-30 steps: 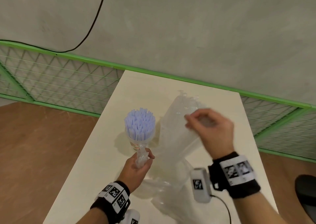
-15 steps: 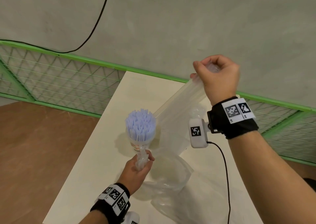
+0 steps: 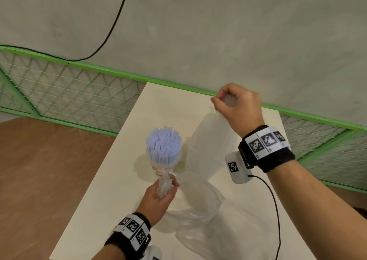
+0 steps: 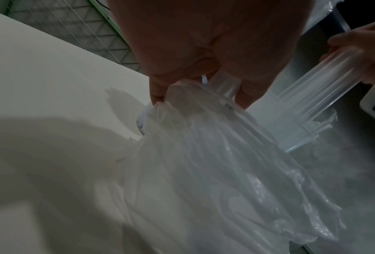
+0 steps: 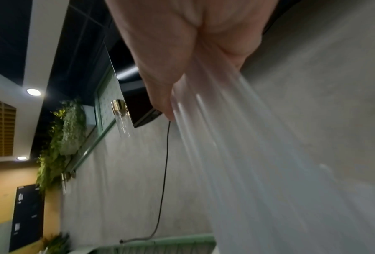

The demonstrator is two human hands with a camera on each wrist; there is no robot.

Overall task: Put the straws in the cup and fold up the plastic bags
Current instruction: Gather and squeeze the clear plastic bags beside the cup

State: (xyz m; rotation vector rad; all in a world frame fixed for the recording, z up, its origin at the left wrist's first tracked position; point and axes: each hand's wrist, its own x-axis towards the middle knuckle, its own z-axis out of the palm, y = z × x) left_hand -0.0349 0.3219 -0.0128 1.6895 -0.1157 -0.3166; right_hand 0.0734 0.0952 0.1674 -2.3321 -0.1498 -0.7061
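Left hand (image 3: 158,196) grips bunched plastic bag (image 3: 198,206); right hand (image 3: 238,109) pinches another bag (image 3: 210,150).

Right hand (image 3: 239,106) with bag (image 3: 210,146) lower

- Between our hands, a clear plastic bag (image 3: 208,150) hangs stretched, blocking passage across.
- Just beyond our left hand (image 3: 158,198), the cup (image 3: 161,165) of straws (image 3: 163,145) stands in the way.
- Left of it, bare table (image 3: 111,190) lies open.

Left hand (image 3: 158,198) fisted low; right hand (image 3: 238,105) raised (fingers pinched).
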